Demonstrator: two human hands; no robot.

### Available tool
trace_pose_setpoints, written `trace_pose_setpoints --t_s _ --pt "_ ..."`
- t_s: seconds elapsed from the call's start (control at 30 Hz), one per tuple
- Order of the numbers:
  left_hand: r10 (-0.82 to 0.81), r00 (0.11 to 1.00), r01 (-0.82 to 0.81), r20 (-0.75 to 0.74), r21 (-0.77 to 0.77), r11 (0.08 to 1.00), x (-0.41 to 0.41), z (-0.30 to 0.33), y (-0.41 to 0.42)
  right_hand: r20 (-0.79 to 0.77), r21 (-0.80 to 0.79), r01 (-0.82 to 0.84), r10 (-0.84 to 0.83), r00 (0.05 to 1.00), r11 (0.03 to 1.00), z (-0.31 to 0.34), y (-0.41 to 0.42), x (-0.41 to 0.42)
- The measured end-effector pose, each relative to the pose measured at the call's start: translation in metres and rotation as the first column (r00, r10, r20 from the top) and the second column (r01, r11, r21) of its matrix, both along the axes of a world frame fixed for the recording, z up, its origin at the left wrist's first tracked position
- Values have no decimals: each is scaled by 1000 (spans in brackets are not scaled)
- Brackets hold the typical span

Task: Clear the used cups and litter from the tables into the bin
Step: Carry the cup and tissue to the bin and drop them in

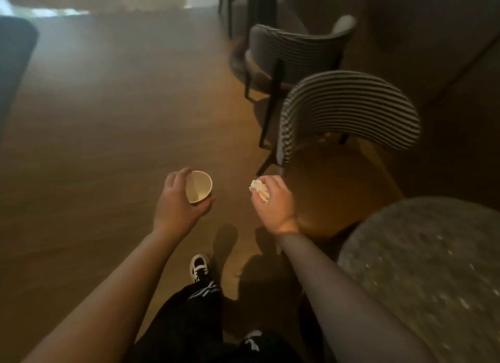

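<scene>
A paper cup (198,186) is gripped in the left hand (177,200), crumpled paper (259,190) clenched in the right hand (273,200), over open floor (108,146); striped chairs (349,113) and a round table's edge (351,243) are close on the right.

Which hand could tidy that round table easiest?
The right hand, probably. It is nearer the round speckled table, which sits on the person's right. But it already grips a crumpled napkin, and the left hand holds a paper cup, so neither is free.
</scene>
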State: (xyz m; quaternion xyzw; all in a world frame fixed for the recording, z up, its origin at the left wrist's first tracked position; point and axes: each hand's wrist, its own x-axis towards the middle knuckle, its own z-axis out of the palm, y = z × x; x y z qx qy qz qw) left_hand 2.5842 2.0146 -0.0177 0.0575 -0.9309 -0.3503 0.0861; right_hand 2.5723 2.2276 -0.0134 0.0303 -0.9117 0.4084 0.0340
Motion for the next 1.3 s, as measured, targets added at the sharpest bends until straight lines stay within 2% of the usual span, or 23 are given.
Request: trace_pose_setpoints --t_s 0.23,0.53,0.7,0.87,1.03,1.3 --pt "286 958 -286 -33 3 958 -51 -19 -145 -18 35 -236 236 972 971 -18 -149 -112" --pt "443 895 -441 -46 59 896 -190 -8 -339 -2 90 -451 453 891 888 -12 -380 -297" --pt "525 848 -521 -72 61 851 -276 1 -424 -2 117 -470 473 881 875 -8 -466 -392" --pt "554 828 -548 -90 84 832 -382 -16 -503 -13 130 -486 492 871 864 -21 -548 -507" --pt "588 803 -581 -99 89 809 -526 -38 -592 -16 114 -515 520 854 849 -41 -640 -660" --pt "690 720 -688 -74 47 724 -748 -11 -736 22 131 -607 610 792 783 -10 -793 -902"
